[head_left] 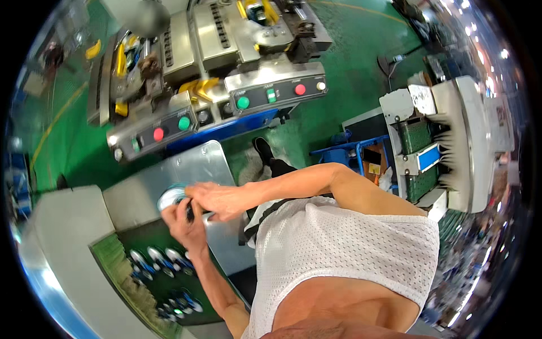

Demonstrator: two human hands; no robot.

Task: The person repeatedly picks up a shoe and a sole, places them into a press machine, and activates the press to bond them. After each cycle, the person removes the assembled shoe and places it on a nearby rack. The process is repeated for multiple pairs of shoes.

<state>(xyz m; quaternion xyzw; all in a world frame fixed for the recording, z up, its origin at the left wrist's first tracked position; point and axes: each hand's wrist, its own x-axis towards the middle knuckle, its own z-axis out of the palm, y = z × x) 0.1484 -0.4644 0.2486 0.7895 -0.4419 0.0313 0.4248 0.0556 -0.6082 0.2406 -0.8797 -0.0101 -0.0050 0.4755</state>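
Note:
Both hands meet over a metal table (237,240). My left hand (187,225) has its fingers bent and pressed round a small dark piece, blurred by motion. Fingers of my right hand (217,200) reach over to the left fingertips and close in at the same spot. Just beyond the fingers shows a round, shiny white and teal part (171,196), smeared; whether it is held or lies on the table, I cannot tell. What the right fingertips grip is hidden.
Ahead stands a machine with a control panel (276,93) of coloured buttons. Several silver, blue and black parts (161,263) sit on a green surface at lower left, beside a brush strip (127,277). A conveyor with bristles (449,158) and a blue cart (361,152) are at right.

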